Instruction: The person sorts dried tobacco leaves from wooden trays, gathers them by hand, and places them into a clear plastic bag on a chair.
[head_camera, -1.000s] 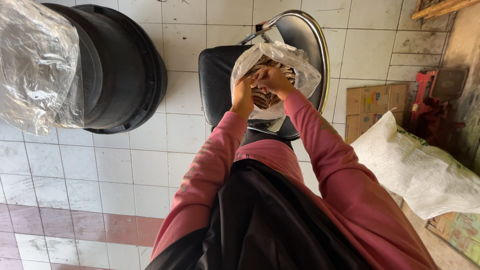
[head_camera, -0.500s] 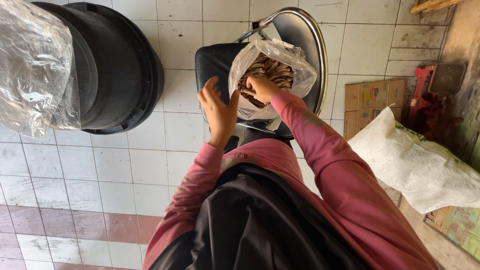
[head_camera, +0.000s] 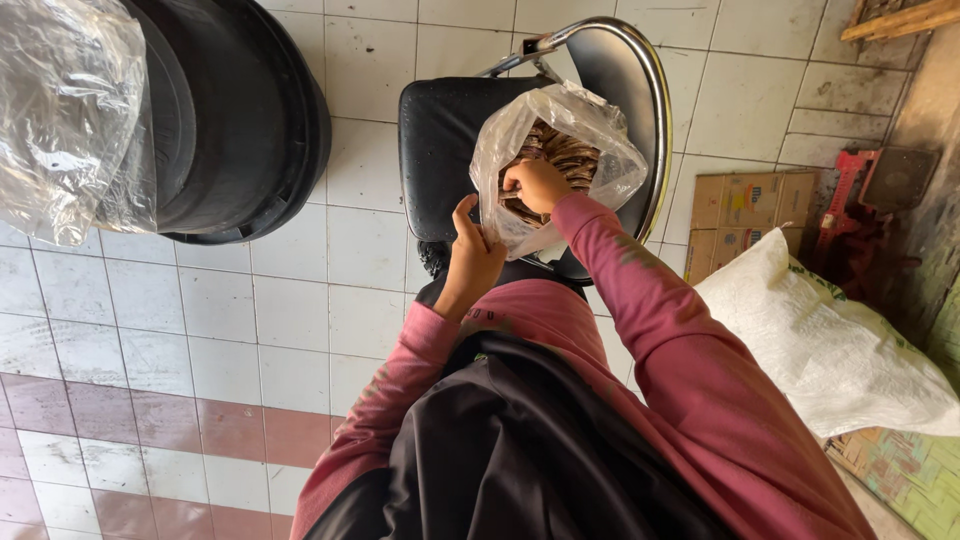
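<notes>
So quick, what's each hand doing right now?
Left hand: pinching the edge of the clear plastic bag, holding it.
Right hand: inside the bag's mouth, curled over the brown pieces; whether it grips any cannot be told.

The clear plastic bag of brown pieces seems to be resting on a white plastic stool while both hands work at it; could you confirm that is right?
Not quite. The clear plastic bag of brown pieces rests on a black padded chair with a chrome frame, not a white plastic stool. The head view shows it. The rest holds: the left hand is at the bag's lower edge and the right hand at its mouth.
</notes>
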